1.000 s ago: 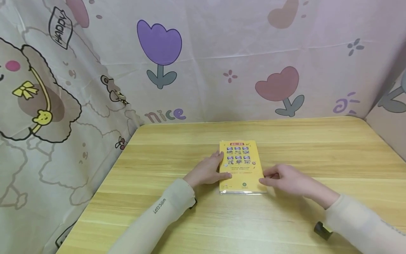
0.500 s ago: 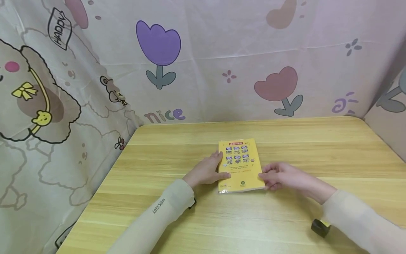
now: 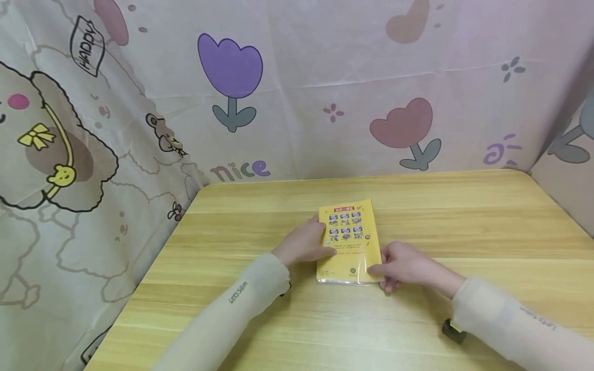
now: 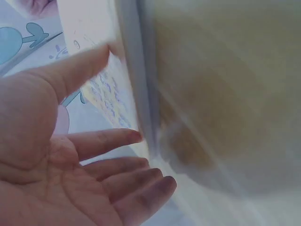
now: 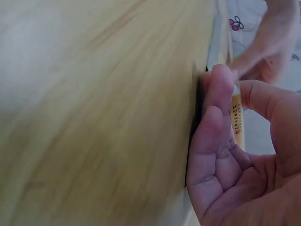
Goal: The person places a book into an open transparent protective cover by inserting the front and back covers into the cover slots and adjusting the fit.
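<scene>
A yellow book point(image 3: 345, 263), its cover printed with small pictures and a red title strip, lies on the table in the head view. Clear plastic shines along its near edge. My left hand point(image 3: 303, 242) is at its left side, thumb on the cover and fingers along the edge. In the left wrist view those fingers point(image 4: 127, 195) are nearly straight beside the book's side. At the lower right corner my right hand point(image 3: 406, 265) pinches the book, thumb on top and fingers beneath. The right wrist view shows the curled fingers point(image 5: 209, 155) low against the tabletop.
The wooden table point(image 3: 250, 216) runs back to a cloth curtain point(image 3: 301, 113) with printed flowers, which also hangs at the left and right. A dark wrist device point(image 3: 454, 331) sits under the right sleeve point(image 3: 506, 319).
My right hand has shifted from the book's right edge to its lower right corner, thumb further onto the cover. The book's right side has risen slightly. The left hand stays at the left edge.
</scene>
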A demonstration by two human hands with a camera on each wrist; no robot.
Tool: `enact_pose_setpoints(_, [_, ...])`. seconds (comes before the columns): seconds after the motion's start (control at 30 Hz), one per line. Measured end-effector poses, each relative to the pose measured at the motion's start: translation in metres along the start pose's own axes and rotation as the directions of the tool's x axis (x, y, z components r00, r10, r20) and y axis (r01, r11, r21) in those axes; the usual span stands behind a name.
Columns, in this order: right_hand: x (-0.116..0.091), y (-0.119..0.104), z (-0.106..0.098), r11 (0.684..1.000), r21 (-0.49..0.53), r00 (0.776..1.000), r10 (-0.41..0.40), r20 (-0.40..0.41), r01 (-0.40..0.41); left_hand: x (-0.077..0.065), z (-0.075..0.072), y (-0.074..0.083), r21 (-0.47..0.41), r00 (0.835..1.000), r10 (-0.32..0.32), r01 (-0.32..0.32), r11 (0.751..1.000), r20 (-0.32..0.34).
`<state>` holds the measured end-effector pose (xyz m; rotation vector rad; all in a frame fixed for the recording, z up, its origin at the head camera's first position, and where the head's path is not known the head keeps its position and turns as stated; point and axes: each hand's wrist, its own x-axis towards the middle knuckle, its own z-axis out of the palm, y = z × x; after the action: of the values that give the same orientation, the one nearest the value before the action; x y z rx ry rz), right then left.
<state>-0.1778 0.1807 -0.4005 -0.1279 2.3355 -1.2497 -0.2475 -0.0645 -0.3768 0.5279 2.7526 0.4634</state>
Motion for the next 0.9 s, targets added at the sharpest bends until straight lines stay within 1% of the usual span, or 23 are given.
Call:
enact_pose_setpoints(0.07, [0.000,-0.001,0.002,1.000,-0.029,1.000,0.009,-0.018,-0.010,0.005,0.000,0.006,0.014,1.000,-0.012,0.012,1.000,-0.027])
enact_pose_setpoints(0.13, [0.000,-0.002,0.003,0.999,-0.053,0.999,0.009,-0.035,-0.011,0.009,-0.001,0.014,0.062,0.999,-0.015,0.018,0.998,-0.048])
enact_pose_setpoints(0.27, [0.000,-0.003,0.005,0.996,-0.087,0.999,-0.007,-0.052,0.003,0.018,-0.005,0.036,0.112,0.999,-0.022,0.028,0.993,-0.049])
enact_pose_setpoints(0.4, [0.000,-0.003,0.008,0.991,-0.126,0.997,-0.046,-0.055,0.039,0.030,-0.010,0.057,0.084,0.999,-0.020,0.022,0.996,-0.035])
enact_pose_setpoints(0.5, [-0.001,-0.004,0.010,0.987,-0.146,0.995,-0.076,-0.059,0.066,0.042,-0.013,0.068,0.070,0.998,-0.014,0.018,0.997,-0.058])
enact_pose_setpoints(0.57, [-0.001,-0.005,0.012,0.984,-0.162,0.994,-0.087,-0.069,0.075,0.049,-0.015,0.072,0.042,0.997,-0.028,0.031,0.999,-0.070])
enact_pose_setpoints(0.67, [0.000,-0.007,0.015,0.979,-0.191,0.991,-0.095,-0.095,0.076,0.057,-0.016,0.076,0.017,0.992,-0.056,0.058,0.998,-0.113])
enact_pose_setpoints(0.83, [0.000,-0.009,0.018,0.963,-0.256,0.982,-0.124,-0.140,0.085,0.062,-0.018,0.078,0.025,0.977,-0.082,0.089,0.996,-0.198])
enact_pose_setpoints(0.9, [-0.001,-0.010,0.019,0.954,-0.285,0.977,-0.139,-0.159,0.089,0.064,-0.019,0.078,0.024,0.972,-0.078,0.085,0.996,-0.221])
